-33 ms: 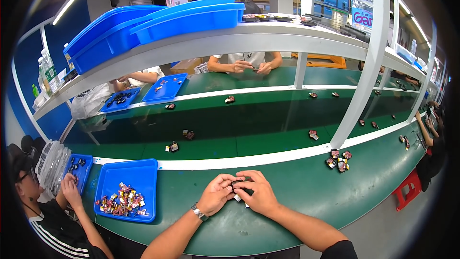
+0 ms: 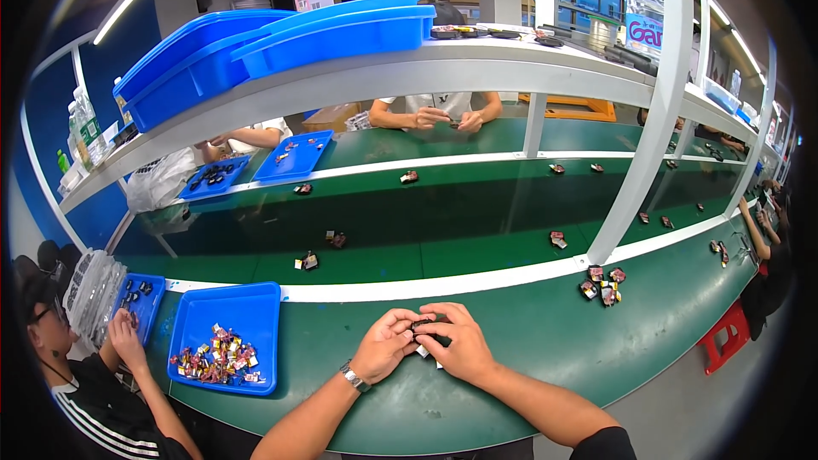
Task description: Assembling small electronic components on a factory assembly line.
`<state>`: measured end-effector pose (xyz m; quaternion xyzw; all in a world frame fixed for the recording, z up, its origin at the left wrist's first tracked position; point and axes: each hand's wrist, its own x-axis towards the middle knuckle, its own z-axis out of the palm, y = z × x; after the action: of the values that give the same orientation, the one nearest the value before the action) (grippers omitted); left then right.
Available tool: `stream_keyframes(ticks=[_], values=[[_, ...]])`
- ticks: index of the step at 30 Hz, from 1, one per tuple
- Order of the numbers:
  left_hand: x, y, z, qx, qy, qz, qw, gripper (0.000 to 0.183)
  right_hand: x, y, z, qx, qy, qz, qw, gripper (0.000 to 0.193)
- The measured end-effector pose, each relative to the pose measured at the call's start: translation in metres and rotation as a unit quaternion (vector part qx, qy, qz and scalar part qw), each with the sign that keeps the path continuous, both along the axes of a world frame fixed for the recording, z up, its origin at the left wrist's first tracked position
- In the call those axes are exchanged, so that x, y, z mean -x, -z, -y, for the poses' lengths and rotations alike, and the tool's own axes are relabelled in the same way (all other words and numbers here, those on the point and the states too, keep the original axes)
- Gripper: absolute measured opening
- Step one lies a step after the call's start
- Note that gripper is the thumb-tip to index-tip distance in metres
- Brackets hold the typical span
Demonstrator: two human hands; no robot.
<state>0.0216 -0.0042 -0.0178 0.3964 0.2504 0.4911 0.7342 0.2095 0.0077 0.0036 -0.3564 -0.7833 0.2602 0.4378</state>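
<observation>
Above the green bench, my left hand (image 2: 385, 347) and my right hand (image 2: 460, 347) meet, fingers closed round a small black part (image 2: 421, 324). Fingertips cover most of the part, so its exact kind is unclear. Small white pieces (image 2: 423, 352) show just under my right fingers; whether they are joined to the black part I cannot tell. Left of my hands lies a blue tray (image 2: 267, 307) holding a heap of small red, white and yellow components (image 2: 220, 358). Off to the right, several small black-and-red assemblies (image 2: 607, 291) sit grouped on the bench.
A conveyor belt (image 2: 383, 243) carrying scattered assemblies runs beyond the white rail (image 2: 383, 291). Overhead, a shelf (image 2: 477, 64) bears blue bins (image 2: 341, 44) and bottles; its white post (image 2: 643, 128) stands at right. A co-worker (image 2: 102, 400) sits at left; another person's hands (image 2: 443, 119) work opposite.
</observation>
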Motion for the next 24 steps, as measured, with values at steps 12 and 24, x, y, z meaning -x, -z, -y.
stream_keyframes(ticks=[12, 24], values=[[-0.001, 0.002, 0.001, -0.007, -0.011, -0.006, 1.0, 0.024, -0.002, 0.006, -0.003, 0.044, -0.015, -0.008, 0.999, 0.018], [-0.003, 0.001, 0.0, -0.018, -0.011, -0.008, 1.0, 0.023, -0.002, -0.005, 0.003, -0.004, -0.012, -0.005, 1.0, 0.021]])
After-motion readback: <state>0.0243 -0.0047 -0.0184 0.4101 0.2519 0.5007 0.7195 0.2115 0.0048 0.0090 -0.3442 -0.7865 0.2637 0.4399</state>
